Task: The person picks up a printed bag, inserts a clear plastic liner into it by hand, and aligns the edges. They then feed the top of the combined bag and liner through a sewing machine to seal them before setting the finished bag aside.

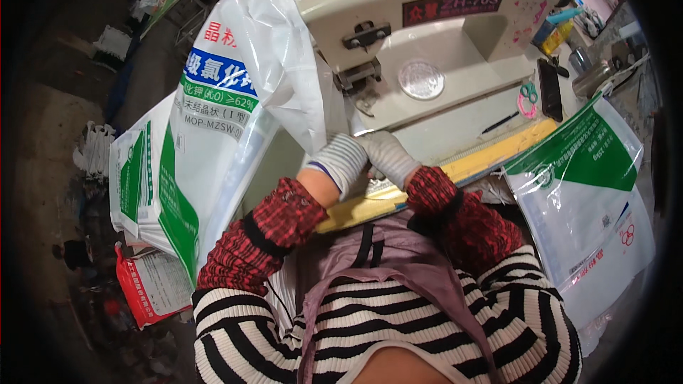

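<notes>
On the cream sewing machine table (455,110), both gloved hands meet just in front of the needle area. Left hand (340,162), striped grey glove, fingers curled down onto the edge of the white printed bag (235,92), pinching it against the table. Right hand (388,156), grey glove, lies flat beside it, touching the left hand, fingers pressed together on the same bag edge; whether it actually grips, cannot tell. Bag rises from the hands up and to the left, draping over the machine's head (398,7) and hanging off the table's left side. Yellow strip (491,156) runs along the table's front edge, passing under both wrists. Pink-handled scissors (527,99), a black pen (499,123) and a dark flat phone-like thing (549,89) lie on the right part of the table, well apart from the hands. More printed bags stacked at left (142,192), a red-edged one (153,284) below them, another green-and-white pile at right (583,192). Room is a dim workshop, concrete floor (50,142) at left with clutter. Open table space sits right of the hands; left side crowded by bags.
</notes>
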A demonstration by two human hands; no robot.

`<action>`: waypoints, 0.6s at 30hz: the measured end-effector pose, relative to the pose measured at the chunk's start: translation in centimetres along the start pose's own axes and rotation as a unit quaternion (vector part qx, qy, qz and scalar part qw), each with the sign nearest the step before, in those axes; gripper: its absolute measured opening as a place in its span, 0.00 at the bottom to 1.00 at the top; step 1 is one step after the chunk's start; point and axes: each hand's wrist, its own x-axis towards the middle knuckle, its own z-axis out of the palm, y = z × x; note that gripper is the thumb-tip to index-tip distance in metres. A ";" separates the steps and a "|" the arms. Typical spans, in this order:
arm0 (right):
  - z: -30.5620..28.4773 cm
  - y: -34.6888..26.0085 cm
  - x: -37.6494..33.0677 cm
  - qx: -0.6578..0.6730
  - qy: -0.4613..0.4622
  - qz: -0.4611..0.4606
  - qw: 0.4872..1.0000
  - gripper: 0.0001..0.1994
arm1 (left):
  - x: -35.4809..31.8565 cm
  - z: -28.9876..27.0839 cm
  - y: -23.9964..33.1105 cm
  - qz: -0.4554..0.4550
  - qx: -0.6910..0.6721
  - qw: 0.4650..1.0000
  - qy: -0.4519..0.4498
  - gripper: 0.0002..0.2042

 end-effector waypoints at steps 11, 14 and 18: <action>1.7 -7.4 -5.2 0.011 0.108 -0.225 0.968 0.20 | 0.3 7.7 -3.8 -0.112 0.363 0.914 -0.142 0.11; 3.3 -13.0 -6.9 -0.097 0.164 -0.329 0.925 0.22 | -1.8 6.0 1.9 0.008 0.787 0.601 -0.138 0.11; 5.3 -17.5 -6.9 -0.165 0.123 -0.324 0.923 0.18 | -6.3 4.4 6.4 0.112 0.982 0.101 -0.118 0.11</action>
